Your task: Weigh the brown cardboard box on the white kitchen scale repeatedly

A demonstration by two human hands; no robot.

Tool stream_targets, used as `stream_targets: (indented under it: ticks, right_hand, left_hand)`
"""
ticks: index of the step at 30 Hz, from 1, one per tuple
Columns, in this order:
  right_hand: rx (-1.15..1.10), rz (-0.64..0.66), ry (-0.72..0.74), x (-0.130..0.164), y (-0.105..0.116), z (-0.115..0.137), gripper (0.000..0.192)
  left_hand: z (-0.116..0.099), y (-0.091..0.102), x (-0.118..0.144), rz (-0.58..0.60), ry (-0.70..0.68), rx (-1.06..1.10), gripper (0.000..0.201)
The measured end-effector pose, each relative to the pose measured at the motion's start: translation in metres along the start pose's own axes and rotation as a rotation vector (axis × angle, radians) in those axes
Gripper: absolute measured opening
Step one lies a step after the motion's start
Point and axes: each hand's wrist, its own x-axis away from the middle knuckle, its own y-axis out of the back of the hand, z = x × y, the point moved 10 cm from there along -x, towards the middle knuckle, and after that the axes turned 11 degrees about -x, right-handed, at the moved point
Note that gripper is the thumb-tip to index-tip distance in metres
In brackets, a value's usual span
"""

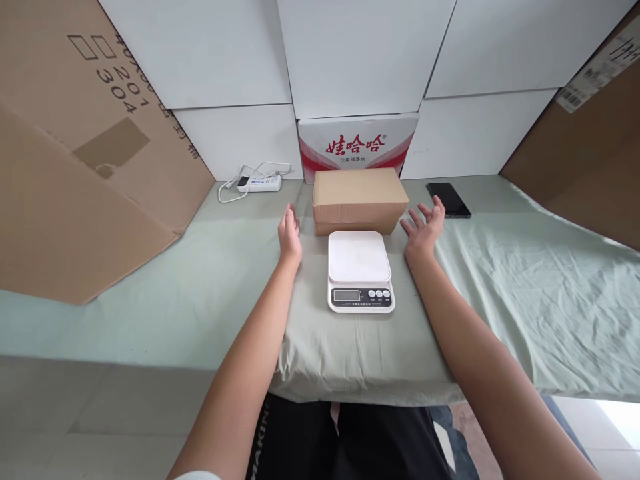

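A small brown cardboard box (360, 188) stands on the cloth-covered table. My left hand (289, 235) is upright just to the left of it, fingers stretched out and holding nothing. On the other side, my right hand (425, 228) has its fingers spread and its palm turned up towards the box, also without anything in it. Directly in front of the box lies a white digital kitchen scale (360, 260) with a bare square plate, a dark display strip and three round buttons. Whether any fingertip touches the box is hard to see.
A black phone (451, 200) lies beyond my right hand. At the back left is a white power strip (263, 183) with its cord. A white-and-red printed carton (360, 143) stands behind the box. Large cardboard panels (100, 173) flank both sides, and white boxes (365, 53) form the back.
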Motion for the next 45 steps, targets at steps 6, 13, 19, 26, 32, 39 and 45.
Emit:
stream_targets:
  ticks: [6, 13, 19, 26, 32, 39, 45]
  right_hand:
    - [0.01, 0.027, 0.012, -0.002, -0.001, -0.001, 0.073]
    - [-0.003, 0.03, -0.001, 0.003, -0.004, 0.0, 0.073]
    - [0.117, 0.268, -0.026, 0.014, -0.036, -0.004, 0.078]
    - [0.32, 0.531, 0.162, 0.044, -0.071, 0.016, 0.096]
    - [0.279, 0.611, 0.298, 0.07, -0.087, 0.067, 0.119]
    - [0.298, 0.66, 0.282, 0.123, -0.051, 0.112, 0.125]
    - [0.315, 0.605, 0.364, 0.133, -0.02, 0.088, 0.12]
  left_hand:
    - [0.001, -0.001, 0.001, 0.01, 0.012, -0.002, 0.084]
    - [0.001, -0.006, 0.003, 0.046, 0.026, -0.004, 0.077]
    - [0.008, -0.025, 0.008, 0.184, 0.043, -0.037, 0.077]
    - [0.003, -0.038, 0.016, 0.283, -0.051, -0.087, 0.068]
    - [-0.059, -0.036, 0.041, 0.315, -0.339, -0.2, 0.089]
    - [-0.08, 0.001, 0.136, 0.355, -0.407, -0.258, 0.081]
    - [-0.065, 0.0, 0.157, 0.387, -0.373, -0.274, 0.086]
